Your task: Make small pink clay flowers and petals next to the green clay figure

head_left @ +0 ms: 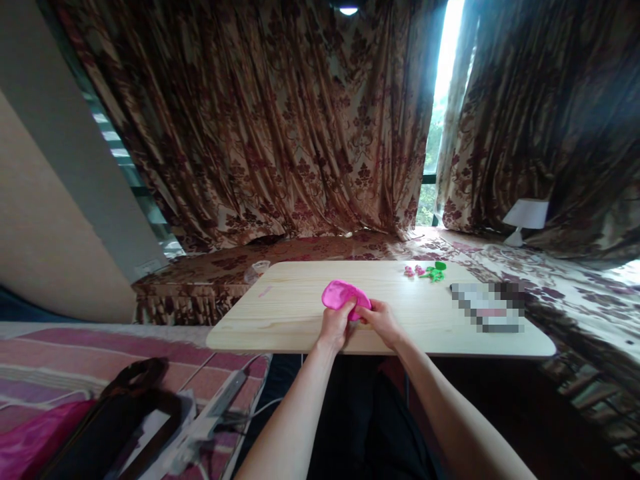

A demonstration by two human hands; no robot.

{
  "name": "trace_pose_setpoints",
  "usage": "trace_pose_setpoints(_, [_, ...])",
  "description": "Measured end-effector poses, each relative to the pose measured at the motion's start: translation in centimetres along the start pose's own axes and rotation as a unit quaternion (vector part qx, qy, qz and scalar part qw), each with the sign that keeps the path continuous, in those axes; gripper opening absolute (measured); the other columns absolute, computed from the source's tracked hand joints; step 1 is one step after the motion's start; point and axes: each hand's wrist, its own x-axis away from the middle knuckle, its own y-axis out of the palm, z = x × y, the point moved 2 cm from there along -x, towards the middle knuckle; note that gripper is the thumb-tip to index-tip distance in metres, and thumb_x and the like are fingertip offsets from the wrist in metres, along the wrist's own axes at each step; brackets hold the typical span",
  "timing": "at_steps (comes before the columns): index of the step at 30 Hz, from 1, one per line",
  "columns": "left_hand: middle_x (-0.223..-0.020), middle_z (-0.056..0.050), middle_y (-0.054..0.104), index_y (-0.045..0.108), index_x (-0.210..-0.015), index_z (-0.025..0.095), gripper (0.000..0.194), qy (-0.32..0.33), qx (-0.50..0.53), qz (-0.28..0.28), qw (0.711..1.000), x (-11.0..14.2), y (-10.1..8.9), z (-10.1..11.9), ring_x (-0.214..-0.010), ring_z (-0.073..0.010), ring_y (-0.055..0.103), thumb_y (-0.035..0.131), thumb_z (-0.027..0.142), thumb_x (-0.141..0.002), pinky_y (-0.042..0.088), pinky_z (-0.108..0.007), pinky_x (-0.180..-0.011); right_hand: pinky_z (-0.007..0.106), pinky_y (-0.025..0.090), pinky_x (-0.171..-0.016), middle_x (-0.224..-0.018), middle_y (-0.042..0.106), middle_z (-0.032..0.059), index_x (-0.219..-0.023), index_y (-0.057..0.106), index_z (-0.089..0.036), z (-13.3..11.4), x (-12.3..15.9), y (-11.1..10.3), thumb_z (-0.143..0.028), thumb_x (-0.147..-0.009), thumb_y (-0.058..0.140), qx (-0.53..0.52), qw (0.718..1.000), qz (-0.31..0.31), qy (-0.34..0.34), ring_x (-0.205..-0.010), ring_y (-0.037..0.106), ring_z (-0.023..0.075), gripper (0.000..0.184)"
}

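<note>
Just above the near middle of the table, both hands hold a flat, rounded piece of pink clay-like material (336,294). It looks thin and soft, with a slightly raised rim. My left hand (337,323) is closed on its lower left side, thumb lying over its face. At the lower right edge, the fingers of my right hand (378,319) pinch the same piece. Part of it is hidden behind the fingers and thumbs. Farther back on the right lie small pink pieces (414,271) beside bright green shaped pieces (436,272).
The pale wooden table (280,313) has rounded corners. A blurred-out flat object (487,308) lies on its right side. A clear plastic tub (259,269) stands by the far left corner. A power strip (215,407) and a dark bag (110,420) rest at lower left. A white lamp (525,217) stands behind right.
</note>
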Motion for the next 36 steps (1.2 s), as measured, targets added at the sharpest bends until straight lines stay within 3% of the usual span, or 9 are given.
trace_pose_setpoints(4, [-0.065, -0.003, 0.064, 0.064, -0.073, 0.009, 0.022, -0.009, 0.000, 0.001, 1.000, 0.0, 0.1, 0.2, -0.058, -0.0108, 0.057, 0.074, 0.017, -0.056, 0.045, -0.023, -0.058, 0.019, 0.036, -0.049, -0.054, 0.055, -0.0030, -0.069, 0.060, -0.013, -0.6, 0.2, 0.0, -0.041, -0.068, 0.061, 0.010, 1.000, 0.000, 0.003, -0.049, 0.046, 0.0074, 0.028])
trace_pose_setpoints(8, [-0.072, -0.006, 0.067, 0.063, -0.077, 0.010, 0.017, -0.028, 0.020, -0.020, 0.999, 0.0, 0.1, 0.9, -0.065, -0.0135, 0.060, 0.068, 0.019, -0.064, 0.047, -0.025, -0.064, 0.021, 0.042, -0.054, -0.060, 0.059, -0.0002, -0.071, 0.063, -0.013, -2.2, 0.3, -0.4, -0.046, -0.070, 0.059, 0.027, 0.998, -0.053, 0.014, -0.057, 0.053, 0.0102, 0.033])
trace_pose_setpoints(11, [-0.073, -0.007, 0.067, 0.064, -0.077, 0.010, 0.014, -0.034, 0.026, -0.039, 0.998, 0.1, 0.1, 1.0, -0.068, -0.0148, 0.062, 0.065, 0.014, -0.064, 0.048, -0.026, -0.067, 0.021, 0.043, -0.055, -0.061, 0.059, 0.0006, -0.069, 0.063, -0.014, -3.0, -0.2, -1.0, -0.049, -0.072, 0.055, 0.045, 0.997, -0.058, 0.013, -0.061, 0.054, 0.0120, 0.037])
trace_pose_setpoints(17, [-0.065, -0.006, 0.066, 0.065, -0.073, 0.008, 0.017, -0.025, 0.011, -0.038, 0.999, 0.4, -0.2, 0.4, -0.068, -0.0169, 0.062, 0.069, 0.007, -0.056, 0.048, -0.027, -0.068, 0.021, 0.040, -0.051, -0.054, 0.053, -0.0012, -0.063, 0.060, -0.013, -2.3, -1.4, -0.9, -0.051, -0.072, 0.053, 0.061, 0.998, -0.010, 0.007, -0.053, 0.047, 0.0094, 0.040])
trace_pose_setpoints(29, [-0.058, -0.003, 0.064, 0.065, -0.068, 0.009, 0.019, -0.024, -0.005, 0.016, 1.000, 0.2, -0.5, 0.0, -0.055, -0.0141, 0.060, 0.073, 0.008, -0.051, 0.047, -0.027, -0.059, 0.021, 0.037, -0.047, -0.055, 0.054, 0.0001, -0.072, 0.062, -0.012, -0.9, -0.9, -0.1, -0.054, -0.069, 0.054, 0.048, 0.998, 0.029, 0.021, -0.052, 0.048, 0.0109, 0.042])
trace_pose_setpoints(32, [-0.059, -0.003, 0.064, 0.064, -0.068, 0.009, 0.019, -0.021, -0.001, 0.019, 1.000, 0.1, -0.4, 0.0, -0.055, -0.0129, 0.059, 0.073, 0.006, -0.051, 0.048, -0.027, -0.060, 0.020, 0.038, -0.048, -0.058, 0.056, 0.0000, -0.075, 0.062, -0.012, -1.1, -0.9, 0.1, -0.053, -0.070, 0.054, 0.052, 0.998, 0.025, 0.023, -0.053, 0.049, 0.0105, 0.042])
trace_pose_setpoints(36, [-0.061, -0.003, 0.064, 0.063, -0.067, 0.010, 0.014, -0.016, 0.023, 0.021, 0.999, 0.2, -0.2, 0.5, -0.056, -0.0126, 0.060, 0.070, 0.008, -0.056, 0.048, -0.026, -0.061, 0.020, 0.042, -0.050, -0.060, 0.059, 0.0023, -0.073, 0.064, -0.012, -2.1, -1.0, -0.5, -0.053, -0.072, 0.053, 0.064, 0.997, -0.027, 0.037, -0.058, 0.054, 0.0116, 0.043])
